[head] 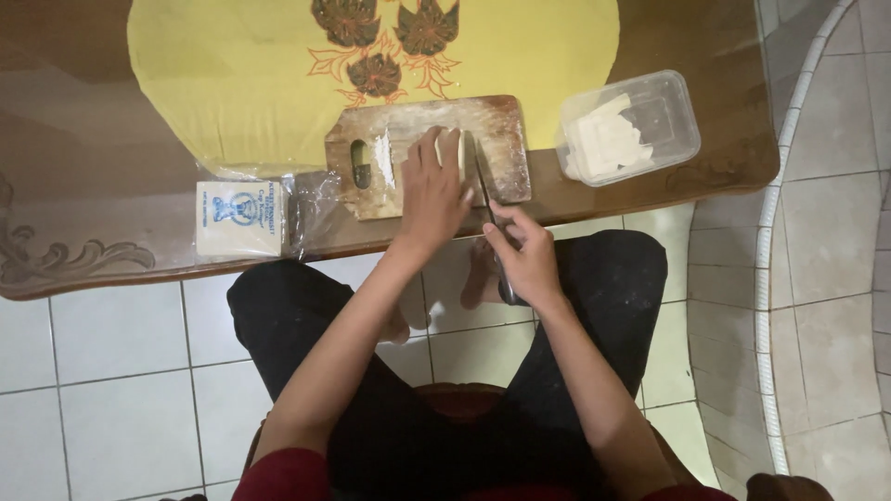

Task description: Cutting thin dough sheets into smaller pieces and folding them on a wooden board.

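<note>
Glass-topped counter (650,199) over white tile. Left hand (432,190) lies flat, fingers together, pinning the pale dough block (449,146) on the wooden board (506,139). Right hand (529,255) at 4 o'clock grips the knife (482,186), fist closed. Blade's right beside my fingertips, so a slip could nick them.

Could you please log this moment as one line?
left hand: pressing pale block on cutting board | right hand: holding knife | plastic tub: right

A dark wooden table (102,121) carries a yellow cloth (232,74). Pale square floor tiles (121,371) lie below. A white curved border (770,260) crosses them.
</note>
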